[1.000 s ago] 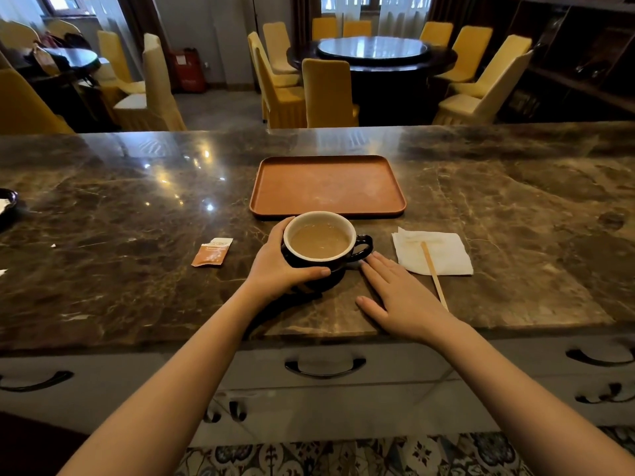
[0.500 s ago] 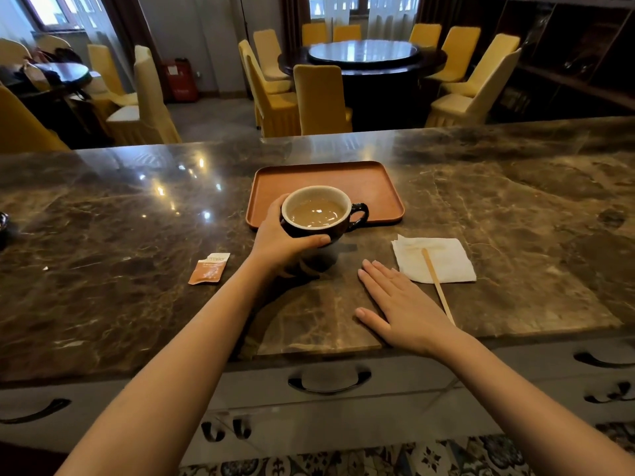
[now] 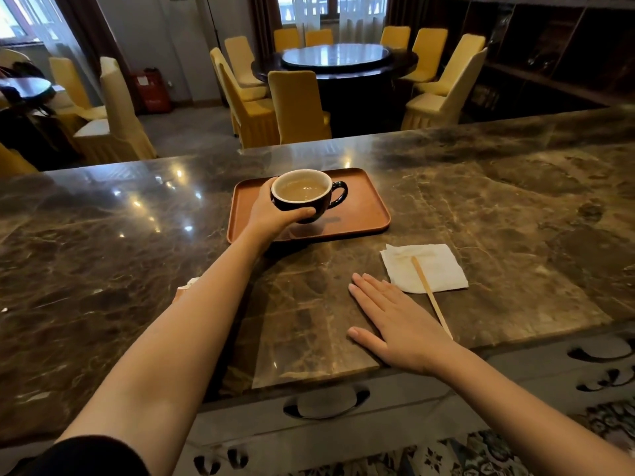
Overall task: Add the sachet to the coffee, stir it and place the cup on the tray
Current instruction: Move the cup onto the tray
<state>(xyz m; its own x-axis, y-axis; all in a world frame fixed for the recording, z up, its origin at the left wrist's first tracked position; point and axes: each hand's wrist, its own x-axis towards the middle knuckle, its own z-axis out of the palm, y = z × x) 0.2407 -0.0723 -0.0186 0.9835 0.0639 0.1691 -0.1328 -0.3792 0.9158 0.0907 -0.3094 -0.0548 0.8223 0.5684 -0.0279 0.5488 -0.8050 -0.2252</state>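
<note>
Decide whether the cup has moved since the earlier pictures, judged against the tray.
Yes. The cup, held in the left hand, went from the counter before the tray to above it, away from the person.

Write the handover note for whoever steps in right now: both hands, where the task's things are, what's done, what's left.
Left hand: wrapped around the cup, holding it over the tray; its shadow on the tray suggests it is not set down yet.
Right hand: flat on the counter, open, holding nothing.
Stir stick: lying across the napkin, right of the right hand.
Sachet: mostly hidden behind the left forearm, on the counter.
Done: the coffee looks light and milky, so sachet and stirring appear finished.
Left: lower the cup onto the tray and let go.
</note>
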